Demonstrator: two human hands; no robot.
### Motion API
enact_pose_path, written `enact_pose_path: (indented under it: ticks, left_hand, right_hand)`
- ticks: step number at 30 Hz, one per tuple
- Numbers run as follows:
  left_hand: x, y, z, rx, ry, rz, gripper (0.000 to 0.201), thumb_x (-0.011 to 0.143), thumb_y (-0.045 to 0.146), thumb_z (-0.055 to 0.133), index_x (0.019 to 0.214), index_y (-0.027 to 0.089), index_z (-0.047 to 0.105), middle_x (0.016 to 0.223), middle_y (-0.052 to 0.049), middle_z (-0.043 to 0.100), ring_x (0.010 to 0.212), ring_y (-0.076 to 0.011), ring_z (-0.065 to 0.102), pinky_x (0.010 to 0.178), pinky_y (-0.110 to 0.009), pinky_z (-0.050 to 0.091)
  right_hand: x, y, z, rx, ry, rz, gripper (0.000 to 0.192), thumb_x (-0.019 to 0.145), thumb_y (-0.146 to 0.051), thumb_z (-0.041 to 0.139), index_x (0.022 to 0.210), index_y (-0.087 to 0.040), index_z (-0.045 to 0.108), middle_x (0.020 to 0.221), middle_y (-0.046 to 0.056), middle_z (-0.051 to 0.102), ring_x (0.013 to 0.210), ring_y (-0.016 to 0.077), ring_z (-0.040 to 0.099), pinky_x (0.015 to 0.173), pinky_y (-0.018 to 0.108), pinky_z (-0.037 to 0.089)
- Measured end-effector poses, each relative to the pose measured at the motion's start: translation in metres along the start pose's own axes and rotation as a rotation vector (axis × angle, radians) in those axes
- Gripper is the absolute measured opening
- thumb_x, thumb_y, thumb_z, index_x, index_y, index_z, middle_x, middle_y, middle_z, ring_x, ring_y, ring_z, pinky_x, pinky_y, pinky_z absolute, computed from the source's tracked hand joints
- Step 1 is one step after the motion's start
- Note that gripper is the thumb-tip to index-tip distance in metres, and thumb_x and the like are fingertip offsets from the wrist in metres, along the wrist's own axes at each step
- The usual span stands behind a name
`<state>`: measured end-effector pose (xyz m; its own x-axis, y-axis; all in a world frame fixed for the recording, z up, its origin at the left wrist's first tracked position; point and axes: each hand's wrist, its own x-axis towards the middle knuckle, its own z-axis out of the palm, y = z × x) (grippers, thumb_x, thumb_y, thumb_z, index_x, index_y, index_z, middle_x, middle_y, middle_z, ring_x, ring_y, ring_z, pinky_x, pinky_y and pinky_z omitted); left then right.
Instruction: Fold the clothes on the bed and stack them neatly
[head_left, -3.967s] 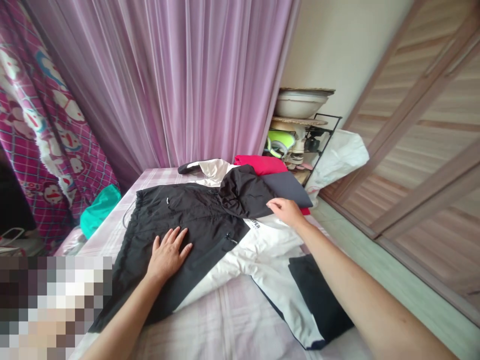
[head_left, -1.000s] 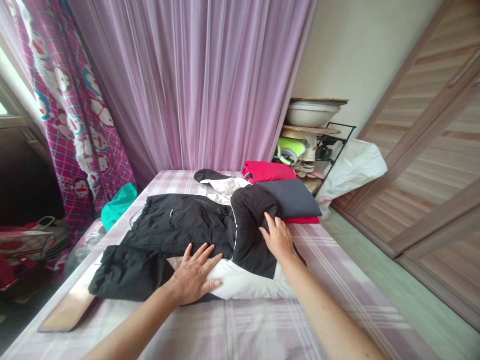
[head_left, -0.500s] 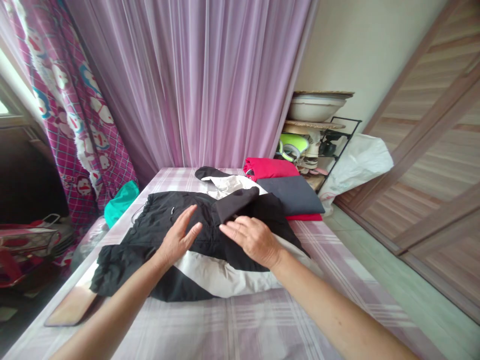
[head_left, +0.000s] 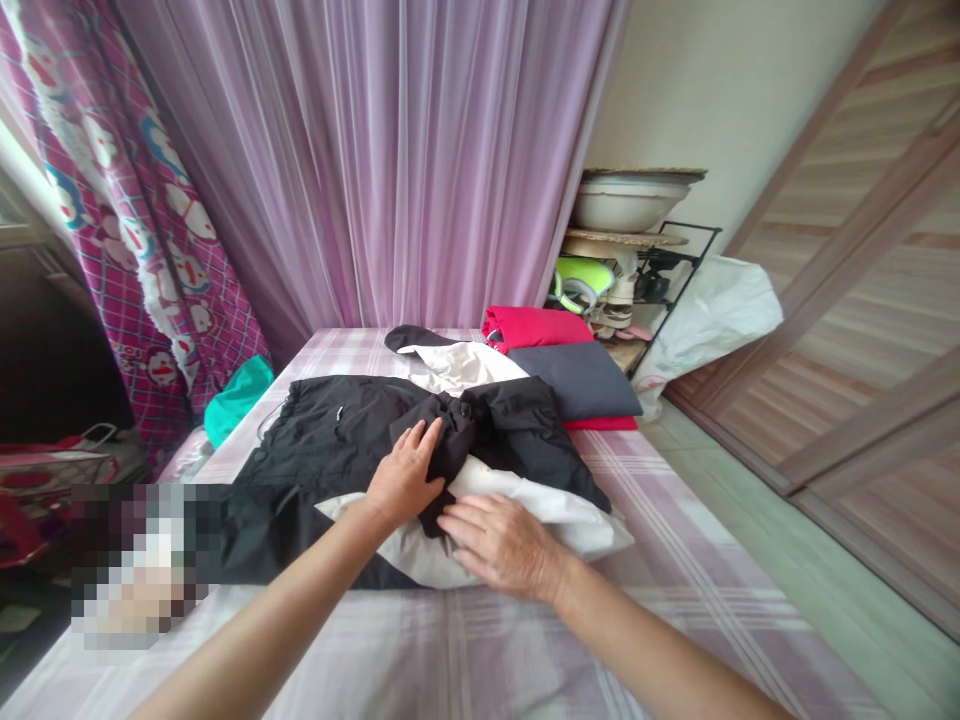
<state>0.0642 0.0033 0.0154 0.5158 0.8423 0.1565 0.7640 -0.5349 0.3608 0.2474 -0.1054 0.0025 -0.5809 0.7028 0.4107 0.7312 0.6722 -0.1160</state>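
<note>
So half a second ago both hands were up on the black part. Now our right hand (head_left: 504,545) lies flat and open on the jacket (head_left: 352,440)'s white panel at 6 o'clock, left hand (head_left: 405,475) loosely curled over the bunched black sleeve. The jacket sits mid-bed (head_left: 675,560), getting more compact.

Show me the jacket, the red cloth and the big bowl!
jacket (head_left: 337,430), head view, on its black front panel.
red cloth (head_left: 536,325), head view, on its folded top.
bowl (head_left: 626,205), head view, on its white side.
</note>
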Motion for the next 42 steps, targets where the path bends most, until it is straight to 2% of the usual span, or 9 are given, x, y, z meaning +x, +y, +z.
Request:
enact_pose_path:
  ticks: [5, 9, 14, 19, 21, 24, 28, 34, 42]
  left_hand:
    - [0.003, -0.004, -0.012, 0.046, -0.024, -0.200, 0.045, 0.082, 0.018, 0.049, 0.127, 0.018, 0.054, 0.128, -0.016, 0.064, 0.121, -0.0295, 0.060, 0.099, -0.041, 0.046]
    - [0.003, -0.005, -0.021, -0.416, 0.304, -0.354, 0.027, 0.083, 0.028, 0.051, 0.109, 0.022, 0.057, 0.098, -0.005, 0.071, 0.099, -0.0230, 0.066, 0.089, -0.035, 0.050]
    - [-0.036, -0.024, -0.021, -1.157, 0.633, -0.385, 0.049, 0.073, 0.039, 0.066, 0.117, 0.022, 0.053, 0.113, -0.005, 0.066, 0.105, -0.0217, 0.063, 0.090, -0.036, 0.052]
    - [-0.087, -0.052, -0.053, -0.858, 1.043, -0.465, 0.066, 0.081, 0.038, 0.064, 0.140, 0.033, 0.037, 0.153, -0.006, 0.039, 0.139, -0.0251, 0.041, 0.112, -0.043, 0.040]
    - [-0.090, -0.049, -0.065, -0.509, 0.976, -0.282, 0.062, 0.087, 0.040, 0.059, 0.144, 0.034, 0.035, 0.157, -0.004, 0.036, 0.145, -0.0256, 0.033, 0.118, -0.046, 0.030]
    - [-0.076, -0.039, -0.060, -0.017, 0.555, -0.024, 0.045, 0.094, 0.045, 0.049, 0.136, 0.032, 0.053, 0.150, -0.004, 0.048, 0.144, -0.0293, 0.034, 0.120, -0.056, 0.019]
    - [-0.058, -0.050, -0.019, 0.315, 0.158, -0.037, 0.052, 0.091, 0.055, 0.048, 0.136, 0.029, 0.058, 0.149, -0.009, 0.050, 0.143, -0.0347, 0.035, 0.119, -0.062, 0.012]
    - [-0.050, -0.084, 0.020, 0.312, 0.012, -0.048, 0.058, 0.096, 0.056, 0.038, 0.148, 0.031, 0.042, 0.155, -0.007, 0.042, 0.144, -0.0293, 0.036, 0.119, -0.056, 0.021]
    - [-0.041, -0.101, -0.012, 0.228, -0.037, 0.073, 0.052, 0.099, 0.053, 0.032, 0.140, 0.030, 0.053, 0.147, -0.005, 0.053, 0.140, -0.0236, 0.043, 0.118, -0.048, 0.029]
  right_hand:
    - [-0.038, 0.026, -0.001, -0.088, -0.081, 0.309, 0.044, 0.096, -0.040, 0.051, 0.138, -0.030, 0.055, 0.147, 0.009, 0.052, 0.139, 0.0305, 0.041, 0.112, 0.064, 0.028]
    - [-0.045, 0.029, 0.000, -0.091, -0.132, 0.371, 0.049, 0.096, -0.040, 0.051, 0.142, -0.027, 0.051, 0.152, 0.011, 0.045, 0.142, 0.0313, 0.036, 0.112, 0.066, 0.026]
    - [-0.042, 0.024, 0.003, -0.144, -0.129, 0.393, 0.054, 0.094, -0.038, 0.053, 0.146, -0.026, 0.046, 0.154, 0.013, 0.042, 0.142, 0.0318, 0.035, 0.112, 0.064, 0.027]
    - [-0.049, 0.022, 0.012, -0.238, -0.078, 0.365, 0.059, 0.093, -0.035, 0.056, 0.150, -0.034, 0.040, 0.157, 0.013, 0.036, 0.144, 0.0359, 0.031, 0.110, 0.066, 0.026]
    - [-0.046, 0.020, 0.011, -0.241, -0.084, 0.344, 0.056, 0.093, -0.037, 0.057, 0.147, -0.035, 0.045, 0.156, 0.014, 0.037, 0.143, 0.0369, 0.032, 0.109, 0.067, 0.026]
    - [-0.031, 0.015, -0.003, -0.229, -0.060, 0.337, 0.043, 0.095, -0.042, 0.052, 0.136, -0.031, 0.059, 0.152, 0.015, 0.043, 0.141, 0.0362, 0.035, 0.108, 0.067, 0.025]
    - [-0.001, 0.007, -0.021, -0.226, 0.064, 0.319, 0.046, 0.100, -0.040, 0.040, 0.143, -0.027, 0.051, 0.156, 0.012, 0.038, 0.144, 0.0310, 0.031, 0.115, 0.061, 0.020]
    - [0.009, 0.016, 0.011, -0.086, -0.182, 0.367, 0.051, 0.099, -0.046, 0.042, 0.147, -0.029, 0.046, 0.159, 0.011, 0.033, 0.147, 0.0303, 0.026, 0.115, 0.061, 0.020]
    - [0.026, 0.017, -0.015, 0.045, -0.346, 0.431, 0.034, 0.094, -0.040, 0.053, 0.121, -0.027, 0.070, 0.144, 0.010, 0.055, 0.135, 0.0270, 0.046, 0.110, 0.047, 0.034]
